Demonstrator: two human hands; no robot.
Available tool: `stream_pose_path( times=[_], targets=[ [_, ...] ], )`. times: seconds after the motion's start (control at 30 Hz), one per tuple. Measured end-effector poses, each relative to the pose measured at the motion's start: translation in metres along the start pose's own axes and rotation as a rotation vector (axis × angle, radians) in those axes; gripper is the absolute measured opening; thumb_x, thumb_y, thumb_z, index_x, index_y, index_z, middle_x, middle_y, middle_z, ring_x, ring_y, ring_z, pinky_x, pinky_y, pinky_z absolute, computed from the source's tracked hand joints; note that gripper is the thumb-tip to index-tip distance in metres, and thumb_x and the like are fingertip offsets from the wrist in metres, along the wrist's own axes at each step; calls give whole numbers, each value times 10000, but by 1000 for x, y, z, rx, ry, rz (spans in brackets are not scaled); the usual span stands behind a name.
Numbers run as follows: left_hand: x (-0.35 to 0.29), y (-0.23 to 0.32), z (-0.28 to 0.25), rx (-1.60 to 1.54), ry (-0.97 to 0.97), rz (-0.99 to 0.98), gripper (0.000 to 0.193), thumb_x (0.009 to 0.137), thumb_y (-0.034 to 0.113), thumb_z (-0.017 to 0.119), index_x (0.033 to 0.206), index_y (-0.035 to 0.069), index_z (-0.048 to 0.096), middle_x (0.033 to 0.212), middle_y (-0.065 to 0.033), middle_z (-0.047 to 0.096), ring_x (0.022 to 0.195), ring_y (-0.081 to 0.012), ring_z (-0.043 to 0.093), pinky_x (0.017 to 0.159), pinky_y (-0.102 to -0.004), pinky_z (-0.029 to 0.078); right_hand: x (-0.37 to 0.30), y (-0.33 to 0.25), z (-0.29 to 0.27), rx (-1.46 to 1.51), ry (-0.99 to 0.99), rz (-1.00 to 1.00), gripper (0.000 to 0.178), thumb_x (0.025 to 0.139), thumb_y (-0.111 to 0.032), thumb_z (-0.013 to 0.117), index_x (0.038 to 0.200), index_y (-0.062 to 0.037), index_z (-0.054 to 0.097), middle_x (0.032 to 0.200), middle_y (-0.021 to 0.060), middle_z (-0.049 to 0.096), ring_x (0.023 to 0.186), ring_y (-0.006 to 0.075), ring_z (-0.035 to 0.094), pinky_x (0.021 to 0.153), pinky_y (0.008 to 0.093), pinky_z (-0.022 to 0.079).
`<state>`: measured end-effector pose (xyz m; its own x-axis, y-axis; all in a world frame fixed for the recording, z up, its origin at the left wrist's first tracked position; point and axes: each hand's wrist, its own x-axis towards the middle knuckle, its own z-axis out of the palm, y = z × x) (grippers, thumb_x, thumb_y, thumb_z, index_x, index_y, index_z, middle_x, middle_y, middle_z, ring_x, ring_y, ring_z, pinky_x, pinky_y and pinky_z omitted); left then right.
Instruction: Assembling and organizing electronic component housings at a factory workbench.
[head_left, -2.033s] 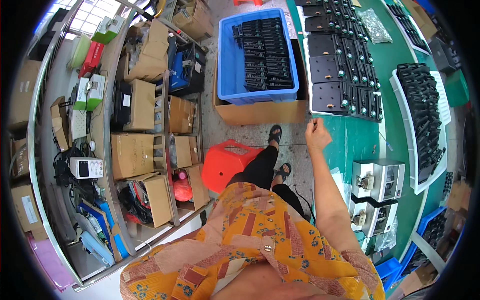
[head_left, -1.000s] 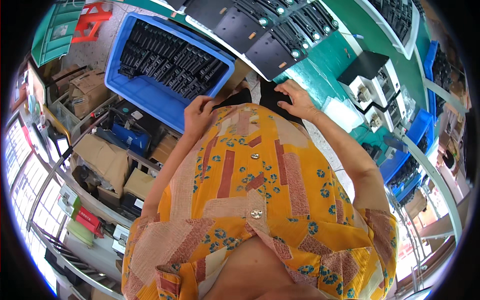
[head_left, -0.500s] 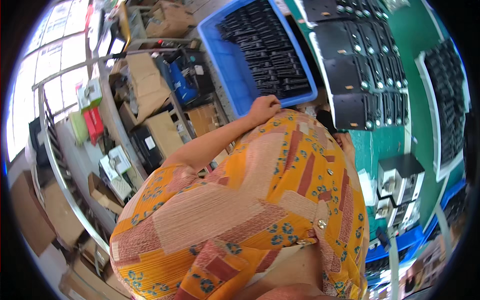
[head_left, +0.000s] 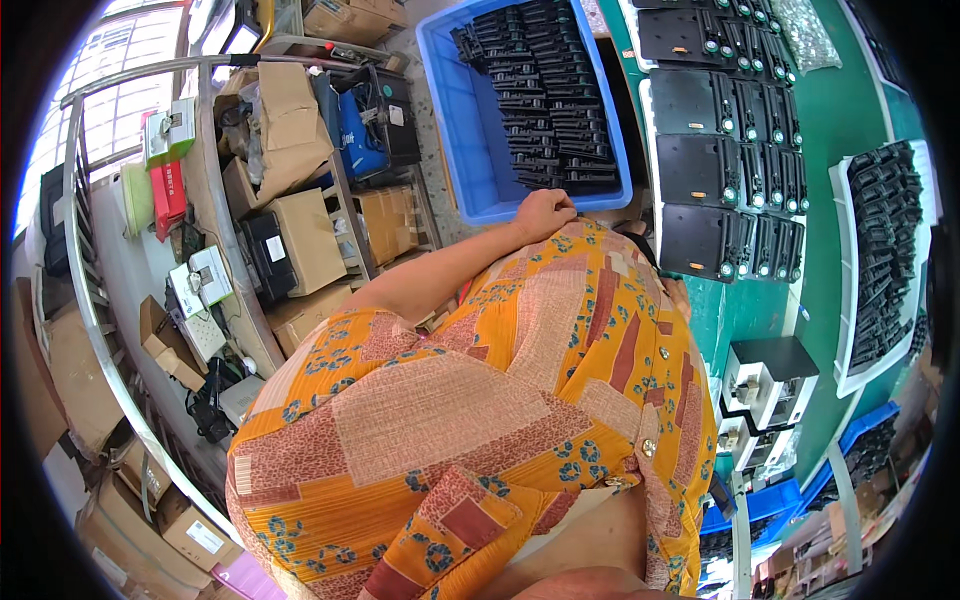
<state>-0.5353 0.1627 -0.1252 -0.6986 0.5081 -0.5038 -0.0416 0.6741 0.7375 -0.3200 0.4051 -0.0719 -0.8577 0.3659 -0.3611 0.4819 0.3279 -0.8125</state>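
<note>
Head view, clock directions from my left hand: at nine, well apart, a red box (head_left: 168,197) on the shelving carries pale printing; nearer, also at nine, a black case (head_left: 266,262) bears a white label (head_left: 275,248), its writing too small to read. At twelve sits the blue bin (head_left: 482,140), rows of black parts (head_left: 565,110) inside, its near rim just beside my fingers. My left hand (head_left: 548,215) is loosely curled there; I cannot tell whether it pinches anything. At four, my right hand (head_left: 678,298) is mostly hidden behind my patterned shirt (head_left: 560,330), its grip impossible to tell. Toward three, black panels (head_left: 695,168) lie in rows; at four stand white-and-black machines (head_left: 768,385); farther out at three, a white tray (head_left: 852,378) holds similar pieces.
</note>
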Motion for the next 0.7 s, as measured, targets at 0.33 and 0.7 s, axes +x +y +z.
stream_pose_path(
  times=[0.33,0.7],
  targets=[
    [-25,154,-36,-458,-397,289,172,885,143,661,975,-1,688,912,-52,688,829,-105,619,732,-283,499,-3,8,2,-78,16,-91,189,805,-105,686,966,-13,651,843,87,527,754,225,570,674,316,461],
    [-78,290,-59,-871,-925,993,149,897,115,606,971,-2,661,902,-113,664,847,-234,647,742,-345,510,18,-9,18,9,115,-19,154,769,-65,713,899,-7,655,768,62,514,693,182,537,627,292,443]
  ],
)
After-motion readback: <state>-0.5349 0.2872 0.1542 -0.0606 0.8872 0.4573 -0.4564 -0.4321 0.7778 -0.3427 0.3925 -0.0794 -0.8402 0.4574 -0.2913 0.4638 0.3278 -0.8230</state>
